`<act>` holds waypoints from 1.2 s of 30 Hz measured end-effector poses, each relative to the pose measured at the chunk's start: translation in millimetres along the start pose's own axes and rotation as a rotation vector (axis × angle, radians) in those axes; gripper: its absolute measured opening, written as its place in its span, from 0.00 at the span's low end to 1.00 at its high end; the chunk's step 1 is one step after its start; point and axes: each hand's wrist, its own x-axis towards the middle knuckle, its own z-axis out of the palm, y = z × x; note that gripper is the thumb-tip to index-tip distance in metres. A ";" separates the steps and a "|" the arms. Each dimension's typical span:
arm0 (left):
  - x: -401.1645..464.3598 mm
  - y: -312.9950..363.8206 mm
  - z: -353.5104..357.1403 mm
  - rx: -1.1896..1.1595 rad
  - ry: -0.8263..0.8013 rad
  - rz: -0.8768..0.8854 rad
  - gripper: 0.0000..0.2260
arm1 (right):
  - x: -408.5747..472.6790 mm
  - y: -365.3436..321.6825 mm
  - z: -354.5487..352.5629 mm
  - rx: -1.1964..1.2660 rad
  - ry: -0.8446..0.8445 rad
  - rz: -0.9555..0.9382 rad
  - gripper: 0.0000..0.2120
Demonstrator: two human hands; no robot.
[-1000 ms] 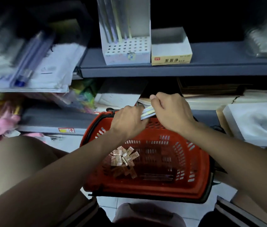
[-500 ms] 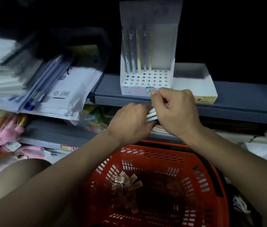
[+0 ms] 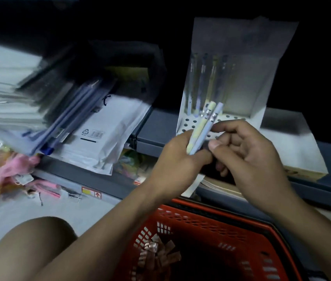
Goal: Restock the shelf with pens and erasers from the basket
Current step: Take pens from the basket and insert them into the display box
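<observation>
My left hand grips two pastel pens, one yellowish and one pale blue, tips pointing up. My right hand is curled beside them, its thumb and fingers touching the pens' lower ends. Just behind the pens stands a white pen display box with a holed base and several pens upright in it, on the grey shelf. The red basket sits below my arms, with several small wrapped erasers lying in it.
An open white carton with a yellow front stands right of the display box. Stacked envelopes and plastic folders overhang the shelf at left. Pink packaged items lie at lower left. My knee is at bottom left.
Both hands have risen from the basket up to the shelf's display box, and the pens have turned from lying flat between my hands to pointing up. The view has moved closer to the shelf.
</observation>
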 end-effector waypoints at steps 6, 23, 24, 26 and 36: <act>3.4 6.6 -2.2 -0.270 0.134 0.033 0.04 | 15.6 -8.9 7.9 0.029 -0.034 0.010 0.03; -4.1 11.1 -29.5 -0.472 -0.051 -0.024 0.17 | 23.2 -13.3 26.8 0.001 -0.077 0.074 0.05; -3.8 11.0 -29.9 -0.466 -0.055 -0.024 0.17 | 23.2 -15.3 26.6 0.022 -0.074 0.093 0.05; -3.1 11.3 -29.4 -0.453 -0.062 -0.025 0.17 | 22.8 -20.2 25.2 0.028 -0.061 0.128 0.05; -2.5 13.8 -27.2 -0.408 -0.054 -0.001 0.15 | 16.8 -39.2 20.4 0.163 -0.014 0.244 0.02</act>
